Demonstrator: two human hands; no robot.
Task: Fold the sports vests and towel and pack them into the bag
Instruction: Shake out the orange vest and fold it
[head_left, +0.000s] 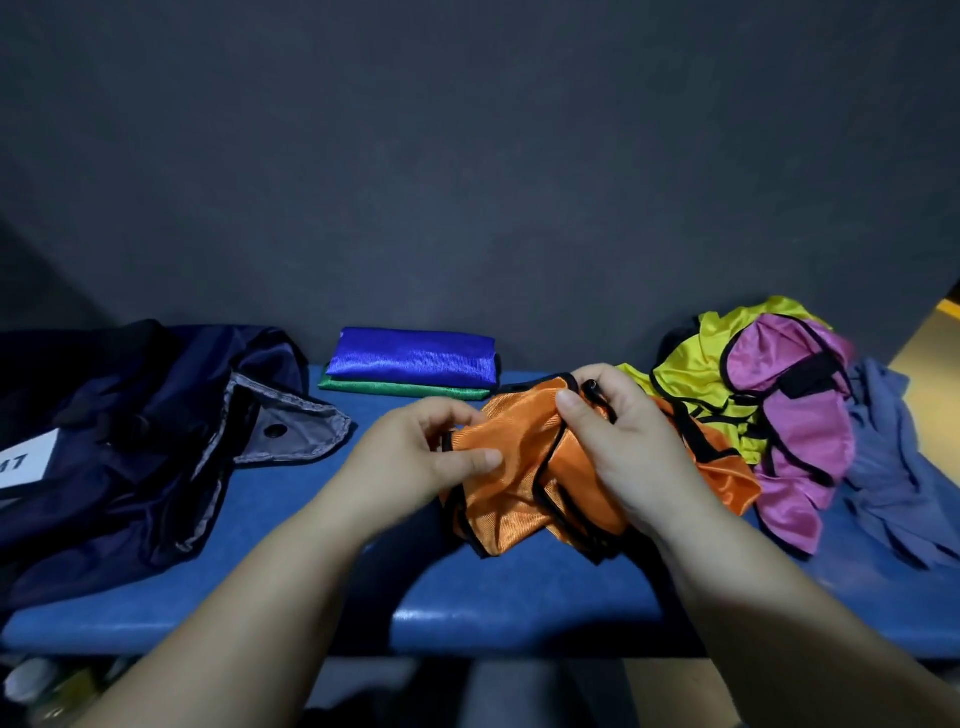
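An orange sports vest (519, 467) with black trim hangs crumpled between both hands above the blue bench (519, 597). My left hand (421, 457) pinches its left edge between thumb and fingers. My right hand (618, 436) grips its top edge and black trim. A folded blue vest (413, 356) lies on a folded green vest (400, 388) at the back centre. Unfolded yellow (691, 374) and pink (800, 431) vests are heaped at the right, beside a grey-blue towel (893, 467). The dark navy bag (114, 447) lies open at the left.
A dark wall (467, 156) rises straight behind the bench. The bag carries a white label (26, 462) and a grey flap with a snap (291, 426). Under the bench's front edge, at the lower left, some bottles (31, 680) show dimly.
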